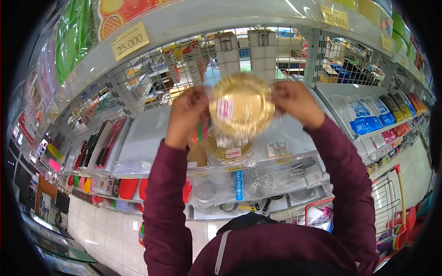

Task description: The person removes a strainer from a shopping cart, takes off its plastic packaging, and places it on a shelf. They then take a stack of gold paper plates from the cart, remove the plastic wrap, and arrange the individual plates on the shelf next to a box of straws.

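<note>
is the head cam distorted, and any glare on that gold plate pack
Head view: strong fisheye, shelves bow and corners go black; glare streaks the wrap on the gold plate pack held between left hand and right hand; far aisle soft.

You face a white shop shelf (pixel 152 124) with a wire grid (pixel 152 76) at its back. On it lies a stack of gold plates (pixel 229 149) wrapped in clear plastic. Beside the stack lies a small flat pack (pixel 277 148). On your left, long dark and red packs (pixel 99 145) lie in a row.
</note>
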`<state>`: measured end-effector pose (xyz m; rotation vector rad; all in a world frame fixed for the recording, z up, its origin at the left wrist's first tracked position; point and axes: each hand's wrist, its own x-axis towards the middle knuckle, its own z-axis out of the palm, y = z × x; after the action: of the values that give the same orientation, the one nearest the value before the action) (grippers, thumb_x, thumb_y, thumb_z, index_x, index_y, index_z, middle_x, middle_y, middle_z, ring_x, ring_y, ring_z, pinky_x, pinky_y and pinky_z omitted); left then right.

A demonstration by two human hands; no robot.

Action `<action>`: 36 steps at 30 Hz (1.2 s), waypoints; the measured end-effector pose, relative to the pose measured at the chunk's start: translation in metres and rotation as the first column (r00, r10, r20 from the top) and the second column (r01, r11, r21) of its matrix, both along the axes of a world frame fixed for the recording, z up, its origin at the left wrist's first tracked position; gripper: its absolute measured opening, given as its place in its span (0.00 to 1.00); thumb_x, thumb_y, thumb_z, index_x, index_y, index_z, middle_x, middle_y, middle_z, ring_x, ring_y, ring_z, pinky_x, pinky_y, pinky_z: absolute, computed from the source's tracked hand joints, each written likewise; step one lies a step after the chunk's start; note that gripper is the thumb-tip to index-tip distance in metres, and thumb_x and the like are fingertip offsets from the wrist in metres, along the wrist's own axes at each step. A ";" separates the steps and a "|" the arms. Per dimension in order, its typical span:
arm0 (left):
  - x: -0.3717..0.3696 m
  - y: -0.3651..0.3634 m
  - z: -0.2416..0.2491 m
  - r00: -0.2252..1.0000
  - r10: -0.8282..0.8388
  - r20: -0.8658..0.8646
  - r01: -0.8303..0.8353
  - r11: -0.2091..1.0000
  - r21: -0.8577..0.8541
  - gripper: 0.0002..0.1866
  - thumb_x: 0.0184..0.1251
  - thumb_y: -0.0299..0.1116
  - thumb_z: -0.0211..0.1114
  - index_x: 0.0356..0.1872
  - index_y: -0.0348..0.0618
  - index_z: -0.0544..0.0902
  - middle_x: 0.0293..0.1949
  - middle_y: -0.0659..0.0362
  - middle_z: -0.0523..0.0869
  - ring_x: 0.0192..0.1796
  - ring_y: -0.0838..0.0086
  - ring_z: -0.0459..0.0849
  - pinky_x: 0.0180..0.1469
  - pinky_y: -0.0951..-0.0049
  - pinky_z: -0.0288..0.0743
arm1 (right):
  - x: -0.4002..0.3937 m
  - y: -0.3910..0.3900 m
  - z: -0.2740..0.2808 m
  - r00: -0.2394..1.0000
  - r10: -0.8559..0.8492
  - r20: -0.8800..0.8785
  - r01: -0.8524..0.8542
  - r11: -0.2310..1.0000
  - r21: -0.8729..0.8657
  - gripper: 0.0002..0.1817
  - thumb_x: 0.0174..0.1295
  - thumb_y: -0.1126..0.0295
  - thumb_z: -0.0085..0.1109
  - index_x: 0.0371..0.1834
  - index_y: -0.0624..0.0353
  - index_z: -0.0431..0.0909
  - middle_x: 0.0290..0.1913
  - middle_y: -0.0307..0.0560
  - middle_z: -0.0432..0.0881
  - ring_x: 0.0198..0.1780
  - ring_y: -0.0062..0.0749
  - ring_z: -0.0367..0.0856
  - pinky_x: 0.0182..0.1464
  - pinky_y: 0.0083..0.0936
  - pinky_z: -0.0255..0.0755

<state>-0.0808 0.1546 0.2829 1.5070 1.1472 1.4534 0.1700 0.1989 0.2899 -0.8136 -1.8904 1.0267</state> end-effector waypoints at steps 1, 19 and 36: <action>-0.002 0.007 0.011 0.998 0.057 0.015 -0.057 0.998 0.000 0.16 0.58 0.33 0.58 0.46 0.39 0.71 0.33 0.62 0.77 0.32 0.79 0.77 0.35 0.79 0.72 | -0.009 0.015 0.013 0.999 -0.031 0.011 0.030 0.998 0.049 0.10 0.52 0.73 0.56 0.33 0.69 0.73 0.23 0.42 0.76 0.20 0.18 0.73 0.20 0.13 0.67; -0.058 0.108 -0.085 0.988 0.080 -0.131 -0.099 0.985 -0.144 0.15 0.45 0.22 0.61 0.39 0.32 0.77 0.25 0.57 0.80 0.23 0.77 0.79 0.23 0.80 0.73 | -0.080 0.163 -0.095 0.924 -0.115 0.365 0.161 0.982 -0.100 0.11 0.37 0.77 0.67 0.18 0.69 0.73 0.17 0.46 0.74 0.16 0.27 0.75 0.16 0.28 0.73; -0.045 0.116 -0.085 0.569 0.202 -0.797 -0.192 0.975 0.109 0.04 0.39 0.27 0.63 0.19 0.42 0.83 0.20 0.53 0.82 0.25 0.65 0.81 0.33 0.73 0.75 | -0.087 0.157 -0.118 0.681 -0.526 0.510 0.216 0.810 0.546 0.15 0.39 0.62 0.65 0.22 0.66 0.79 0.17 0.52 0.77 0.17 0.35 0.77 0.29 0.28 0.73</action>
<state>-0.1262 0.2705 0.1974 2.2027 1.8901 0.8483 0.0827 0.3559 0.1715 -1.3210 -2.2431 -0.0103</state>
